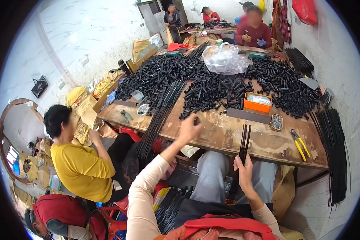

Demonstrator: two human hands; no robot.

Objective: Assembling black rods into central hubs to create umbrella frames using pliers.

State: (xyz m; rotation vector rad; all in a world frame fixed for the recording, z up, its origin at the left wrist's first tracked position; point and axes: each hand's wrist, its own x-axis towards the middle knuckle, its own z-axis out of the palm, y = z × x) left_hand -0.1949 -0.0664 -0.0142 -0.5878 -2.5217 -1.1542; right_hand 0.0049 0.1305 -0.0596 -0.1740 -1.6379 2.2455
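My right hand (245, 172) is closed round a few thin black rods (244, 144), held upright over my lap at the table's front edge. My left hand (189, 130) is over the table's front part, fingers curled with a small black plastic piece (196, 120) at the fingertips. Just beyond it spreads a large heap of short black tubular parts (206, 94). To its left, a bundle of long black rods (164, 112) lies across the table and hangs over the edge.
An orange box (257, 107), a small metal tray (276, 122) and yellow-handled pliers (300, 145) are right of centre. More rods (333, 156) hang off the right edge. Other pliers (126, 116) lie at left. A person in yellow (82, 160) sits on my left; others work farther back.
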